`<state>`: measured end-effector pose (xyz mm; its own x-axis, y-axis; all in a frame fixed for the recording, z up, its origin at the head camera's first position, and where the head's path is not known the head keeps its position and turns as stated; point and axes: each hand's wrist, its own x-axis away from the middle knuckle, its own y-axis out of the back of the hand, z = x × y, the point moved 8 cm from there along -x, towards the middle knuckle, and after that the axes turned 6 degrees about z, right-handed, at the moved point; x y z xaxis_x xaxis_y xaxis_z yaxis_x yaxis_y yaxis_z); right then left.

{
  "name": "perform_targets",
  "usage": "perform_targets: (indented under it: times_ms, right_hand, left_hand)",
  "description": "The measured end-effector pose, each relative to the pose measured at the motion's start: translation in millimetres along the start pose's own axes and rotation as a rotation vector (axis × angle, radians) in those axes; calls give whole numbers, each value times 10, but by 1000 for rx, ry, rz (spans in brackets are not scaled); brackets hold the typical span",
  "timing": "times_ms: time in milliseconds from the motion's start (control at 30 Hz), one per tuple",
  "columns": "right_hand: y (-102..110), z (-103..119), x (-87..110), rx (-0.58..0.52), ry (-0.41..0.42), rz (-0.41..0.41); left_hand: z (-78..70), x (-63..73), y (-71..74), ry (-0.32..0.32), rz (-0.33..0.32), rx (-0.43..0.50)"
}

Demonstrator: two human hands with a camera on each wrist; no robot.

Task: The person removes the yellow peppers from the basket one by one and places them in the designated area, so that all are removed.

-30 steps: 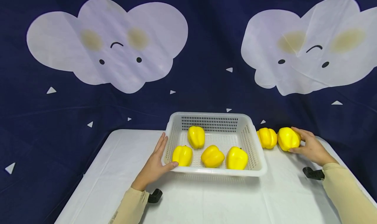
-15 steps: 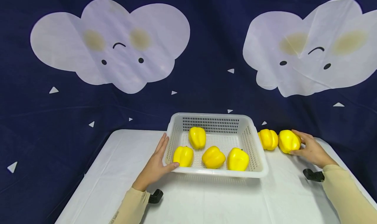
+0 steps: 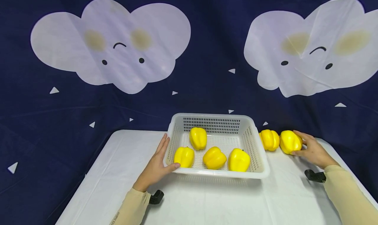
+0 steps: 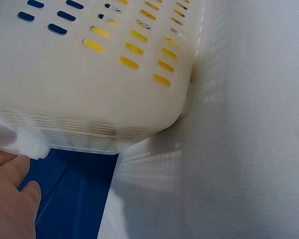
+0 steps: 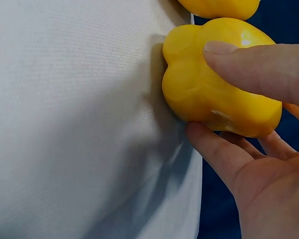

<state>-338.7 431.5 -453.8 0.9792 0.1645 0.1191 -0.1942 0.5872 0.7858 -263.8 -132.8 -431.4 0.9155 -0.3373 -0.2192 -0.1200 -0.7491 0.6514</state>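
Note:
My right hand (image 3: pixel 316 151) holds a yellow bell pepper (image 3: pixel 290 142) at the table's far right edge. In the right wrist view, the thumb (image 5: pixel 254 67) lies across one side of that bell pepper (image 5: pixel 209 84), and the fingers reach under its other side. Just left of it is another yellow bell pepper (image 3: pixel 270 140), partly hidden by the basket. My left hand (image 3: pixel 155 169) rests against the left front corner of a white plastic basket (image 3: pixel 218 173), fingers straight along the side and thumb on the front rim. The left wrist view shows the basket's slotted wall (image 4: pixel 89 84) close up.
Inside the basket lie several yellow bell peppers (image 3: pixel 214 158), one farther back than the others. A white cloth covers the table (image 3: pixel 206 205). Behind it hangs a dark blue curtain (image 3: pixel 212 80) printed with white clouds. Both wrists carry a black camera mount (image 3: pixel 156 197).
The head view has shifted slightly. Both hands, the basket and the bell peppers keep nearly the same places.

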Motion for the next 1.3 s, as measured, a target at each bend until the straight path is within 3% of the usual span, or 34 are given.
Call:
perform_targets:
  times_ms: [667,967,1300]
  right_hand:
    - [20,33,28,-48,-2,-19]
    - [163,265,105,-75,67,-109]
    - [227,587,180,-34,166,-191]
  left_hand:
    - [13,-10,-15,15,13,6]
    - [1,-11,6,6,-1,1]
    - [1,-1,4,11,13,29]
